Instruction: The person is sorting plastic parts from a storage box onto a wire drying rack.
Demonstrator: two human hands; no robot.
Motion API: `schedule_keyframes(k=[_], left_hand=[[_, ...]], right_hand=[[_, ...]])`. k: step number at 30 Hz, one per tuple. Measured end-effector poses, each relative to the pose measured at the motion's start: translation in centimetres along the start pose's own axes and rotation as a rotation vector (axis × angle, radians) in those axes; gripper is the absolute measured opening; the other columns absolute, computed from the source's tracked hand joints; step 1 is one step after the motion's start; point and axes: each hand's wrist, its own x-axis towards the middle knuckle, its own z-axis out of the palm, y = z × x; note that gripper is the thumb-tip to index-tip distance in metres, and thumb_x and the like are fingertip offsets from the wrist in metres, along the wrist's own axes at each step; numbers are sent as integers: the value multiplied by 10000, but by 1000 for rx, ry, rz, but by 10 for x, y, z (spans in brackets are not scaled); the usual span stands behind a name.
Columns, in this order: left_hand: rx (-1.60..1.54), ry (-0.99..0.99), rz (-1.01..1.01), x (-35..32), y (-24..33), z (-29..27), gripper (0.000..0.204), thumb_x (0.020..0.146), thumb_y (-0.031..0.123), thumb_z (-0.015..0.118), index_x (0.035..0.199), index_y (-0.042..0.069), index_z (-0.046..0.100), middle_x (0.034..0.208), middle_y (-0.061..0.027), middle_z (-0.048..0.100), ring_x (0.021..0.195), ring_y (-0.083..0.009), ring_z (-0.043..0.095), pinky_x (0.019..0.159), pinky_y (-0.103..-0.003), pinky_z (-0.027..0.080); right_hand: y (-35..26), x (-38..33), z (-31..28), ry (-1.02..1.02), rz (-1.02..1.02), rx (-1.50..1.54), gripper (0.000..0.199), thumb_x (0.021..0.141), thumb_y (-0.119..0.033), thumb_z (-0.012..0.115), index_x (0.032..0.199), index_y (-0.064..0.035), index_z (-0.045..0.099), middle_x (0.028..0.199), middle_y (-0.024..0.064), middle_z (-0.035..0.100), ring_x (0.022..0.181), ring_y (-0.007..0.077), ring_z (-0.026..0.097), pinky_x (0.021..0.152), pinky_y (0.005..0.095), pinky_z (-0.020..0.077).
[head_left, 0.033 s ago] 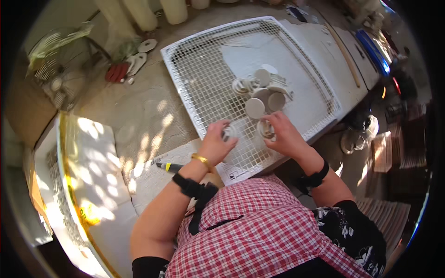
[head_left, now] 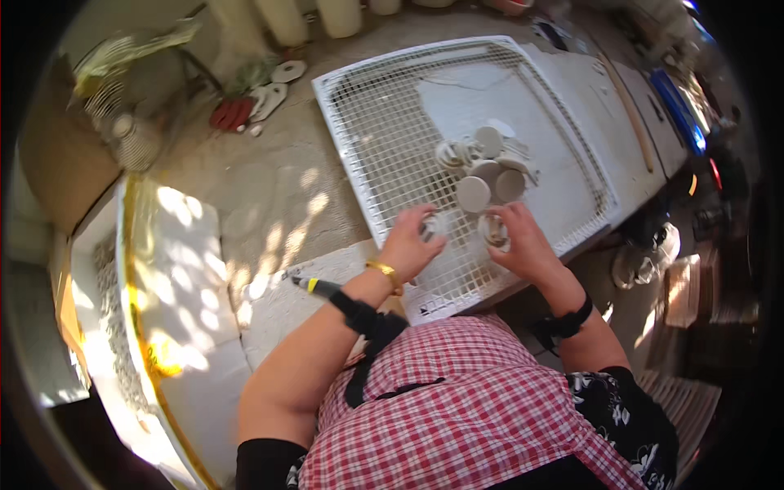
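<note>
A large white grid tray [head_left: 371, 214] lies in front of me, with a pile of pale discs on its mesh. One flat grey disc [head_left: 474, 194] lies at the near edge of the pile, just beyond my hands. Over the near part of the tray, my left hand [head_left: 411, 245] curls its fingers around a small white round piece [head_left: 434, 226]. To its right, my right hand [head_left: 527, 243] grips another whitish round piece [head_left: 494, 233] between thumb and fingers. The fingers partly cover both pieces, so their exact kind is unclear.
A black-and-yellow pen-like tool [head_left: 314, 286] lies left of my left forearm. Red-and-white gloves [head_left: 237, 113] rest farther left, near a fan [head_left: 126, 135]. A long wooden stick [head_left: 629, 114] lies right of the tray. A white slab [head_left: 184, 286] stands at the left.
The whole view has shifted, so the scene sits a little farther right in the picture. Both hands keep their places over the tray, still holding the round pieces.
</note>
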Motion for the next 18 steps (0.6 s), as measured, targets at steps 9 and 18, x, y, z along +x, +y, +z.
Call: schedule_keyframes(k=[9, 18], left_hand=[[-144, 9, 138, -42, 38, -16, 414, 815, 236, 701, 1158, 42, 574, 1148, -190, 579, 1042, -322, 593, 910, -375, 486], [-279, 267, 155, -260, 82, -157, 446, 896, 202, 656, 1281, 23, 519, 1188, -135, 587, 1100, -239, 577, 955, -367, 464]], right_hand=[[22, -5, -24, 42, 12, -17, 509, 767, 78, 632, 1252, -16, 509, 1174, 174, 535, 1159, 359, 518, 1009, 407, 406], [-163, 67, 17, -301, -374, 88, 472, 748, 47, 681, 1195, -43, 558, 994, 104, 580, 921, 238, 576, 855, 350, 475]])
